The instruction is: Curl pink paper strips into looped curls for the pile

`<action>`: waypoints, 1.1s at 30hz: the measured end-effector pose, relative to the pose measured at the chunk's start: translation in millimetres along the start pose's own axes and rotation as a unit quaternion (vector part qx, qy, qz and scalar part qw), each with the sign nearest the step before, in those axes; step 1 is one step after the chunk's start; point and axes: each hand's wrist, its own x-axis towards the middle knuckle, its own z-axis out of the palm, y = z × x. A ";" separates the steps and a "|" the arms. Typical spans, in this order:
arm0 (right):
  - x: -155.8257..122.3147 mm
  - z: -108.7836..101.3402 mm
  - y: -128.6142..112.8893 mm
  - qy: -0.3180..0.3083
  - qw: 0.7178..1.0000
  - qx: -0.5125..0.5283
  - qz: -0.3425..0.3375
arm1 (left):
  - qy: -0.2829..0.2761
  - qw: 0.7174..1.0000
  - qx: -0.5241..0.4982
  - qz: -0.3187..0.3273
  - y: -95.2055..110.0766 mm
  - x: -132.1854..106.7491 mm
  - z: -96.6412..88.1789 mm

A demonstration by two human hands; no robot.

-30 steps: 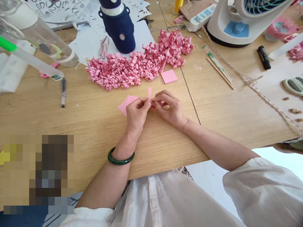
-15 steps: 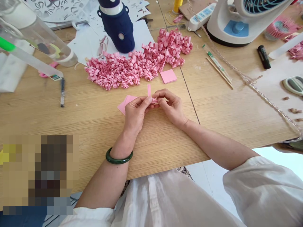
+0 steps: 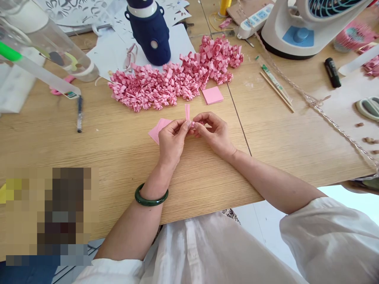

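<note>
My left hand [image 3: 171, 140] and my right hand [image 3: 213, 133] meet over the wooden table [image 3: 118, 157], both pinching a small pink paper strip [image 3: 187, 112] whose free end sticks up between the fingertips. Flat pink paper squares [image 3: 157, 129] lie under and just left of my left hand. Behind my hands spreads a pile of curled pink paper pieces [image 3: 174, 81], with a small stack of pink squares [image 3: 212, 95] at its right edge. A green bangle [image 3: 151, 197] circles my left wrist.
A navy bottle [image 3: 150, 31] stands behind the pile on white paper. A fan base [image 3: 299, 31], power strip [image 3: 254, 19], chopsticks [image 3: 275, 85], black marker [image 3: 332, 72] and twisted cord [image 3: 325, 118] lie right. A clear bottle [image 3: 53, 51] and pen [image 3: 79, 114] lie left.
Both hands stay together on the strip with only small finger shifts; the view has moved slightly.
</note>
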 end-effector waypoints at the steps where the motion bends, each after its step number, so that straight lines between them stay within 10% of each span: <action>1: 0.0 0.2 1.3 0.003 1.000 -0.007 -0.008 | -0.002 1.000 0.001 0.003 -0.2 -0.1 -0.1; 22: -0.3 -1.6 5.4 -0.017 1.000 -0.013 -0.008 | -0.019 0.997 0.056 0.045 -1.5 -0.6 -2.0; 33: 1.9 -2.9 6.3 -0.001 0.998 0.065 0.027 | 0.016 0.996 -0.069 -0.055 2.7 -0.9 5.0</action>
